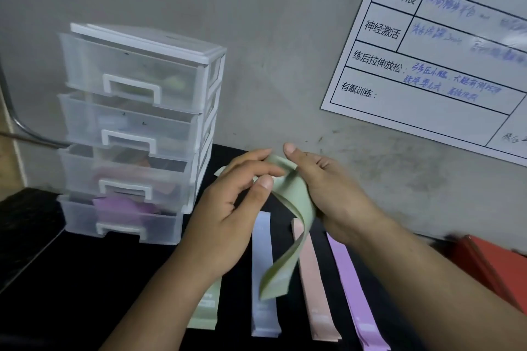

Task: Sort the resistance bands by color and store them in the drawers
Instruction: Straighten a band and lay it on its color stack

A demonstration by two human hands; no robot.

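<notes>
1. The left hand (228, 208) and the right hand (328, 185) were close together above the black tabletop (85, 293), and both were clamped on one green band (293, 199).
2. The left hand pinched the upper part of this band between the thumb and the fingers. The right hand had its fingers curled round the band from the other side, with the thumb pointing up.
3. The green band was lifted off the tabletop. Its upper part was folded between the two hands, and its free end hung down in a curve in front of the bands that lay below.
4. Four more bands lay flat on the tabletop, side by side: a second green band (206, 310), partly hidden under the left forearm, then a blue band (265, 319), a pink band (313, 288) and a purple band (353, 288).
5. A drawer unit (199, 134) of clear plastic with a white frame stood on the tabletop, to the left of the hands and against the grey wall. It had four drawers.
6. Something greenish showed through the top drawer (85, 71), and something purple lay in the bottom drawer (79, 222). The contents of the two middle drawers were too blurred to name.
7. A white chart (442, 51) with printed and handwritten lines hung on the wall at the upper right.
8. A red object (490, 265) lay at the right edge of the tabletop.
</notes>
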